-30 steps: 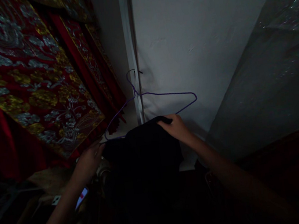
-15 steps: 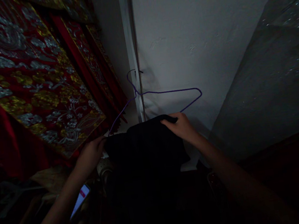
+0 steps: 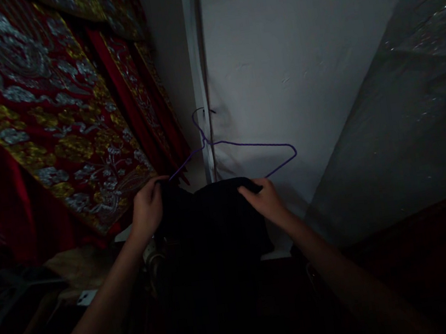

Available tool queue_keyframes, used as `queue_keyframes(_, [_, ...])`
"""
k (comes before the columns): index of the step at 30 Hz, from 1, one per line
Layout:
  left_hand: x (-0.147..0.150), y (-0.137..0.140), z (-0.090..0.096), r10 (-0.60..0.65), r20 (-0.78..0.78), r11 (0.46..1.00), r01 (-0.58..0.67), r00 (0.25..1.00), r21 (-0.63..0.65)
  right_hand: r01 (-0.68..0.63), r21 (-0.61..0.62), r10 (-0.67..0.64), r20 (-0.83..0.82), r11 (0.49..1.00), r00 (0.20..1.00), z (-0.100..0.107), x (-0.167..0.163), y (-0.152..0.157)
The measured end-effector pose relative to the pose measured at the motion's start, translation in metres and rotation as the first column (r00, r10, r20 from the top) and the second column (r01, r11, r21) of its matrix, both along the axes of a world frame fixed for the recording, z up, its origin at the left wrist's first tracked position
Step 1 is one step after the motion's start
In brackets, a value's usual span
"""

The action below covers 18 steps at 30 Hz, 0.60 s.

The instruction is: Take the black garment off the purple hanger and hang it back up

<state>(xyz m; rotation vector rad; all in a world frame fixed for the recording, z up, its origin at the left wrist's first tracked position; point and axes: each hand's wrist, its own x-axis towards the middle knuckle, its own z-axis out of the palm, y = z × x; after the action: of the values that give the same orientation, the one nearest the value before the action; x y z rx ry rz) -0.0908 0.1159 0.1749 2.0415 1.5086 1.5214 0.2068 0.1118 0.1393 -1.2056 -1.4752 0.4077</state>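
Observation:
A purple wire hanger (image 3: pixel 253 143) hangs by its hook from a vertical pole. Both my hands grip a black garment (image 3: pixel 217 217), whose exact kind is too dark to make out. My left hand (image 3: pixel 148 205) pinches its upper left edge, close to the hanger's left arm. On the other side my right hand (image 3: pixel 264 197) is closed on the upper right edge, just below the hanger's right end. The hanger's lower part is hidden behind the cloth, and I cannot tell whether the cloth is on it.
Red cloth embroidered in gold and silver (image 3: pixel 53 113) hangs at the left. The pale pole (image 3: pixel 194 55) stands before a grey wall (image 3: pixel 294 57). Clear plastic sheeting (image 3: pixel 400 125) covers the right side. Dim clutter lies low at the left.
My left hand has risen and moved slightly right with its edge of the garment. My right hand is a little lower, and the hanger's right arm has tilted down.

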Motion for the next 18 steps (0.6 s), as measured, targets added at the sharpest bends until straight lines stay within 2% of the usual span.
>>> queue_keyframes(3, [0.010, 0.006, 0.007, -0.062, 0.012, 0.997, 0.061, 0.998, 0.046, -0.039, -0.036, 0.038, -0.031, 0.999, 0.999, -0.003, -0.005, -0.001])
queue_keyframes(6, [0.011, 0.006, 0.011, -0.076, -0.047, 0.996, 0.078, 0.996, 0.050, -0.077, -0.055, 0.074, -0.053, 0.996, 0.996, -0.002, -0.007, 0.000])
queue_keyframes(10, [0.005, 0.003, 0.018, -0.047, -0.166, 0.995, 0.061, 0.985, 0.077, -0.068, 0.032, 0.070, -0.048, 0.997, 0.996, 0.009, 0.002, -0.001])
queue_keyframes(12, [0.003, 0.003, 0.021, -0.027, -0.216, 0.993, 0.051, 0.976, 0.103, -0.037, 0.109, 0.040, -0.024, 0.993, 0.999, 0.015, 0.012, -0.003])
queue_keyframes(15, [0.000, 0.006, 0.023, -0.022, -0.259, 0.990, 0.057, 0.966, 0.126, 0.076, 0.189, -0.068, -0.048, 0.979, 0.997, 0.021, 0.036, -0.001])
queue_keyframes(18, [0.001, 0.009, 0.022, -0.025, -0.271, 0.987, 0.067, 0.962, 0.146, 0.100, 0.146, -0.083, -0.117, 0.984, 0.990, 0.023, 0.064, 0.010])
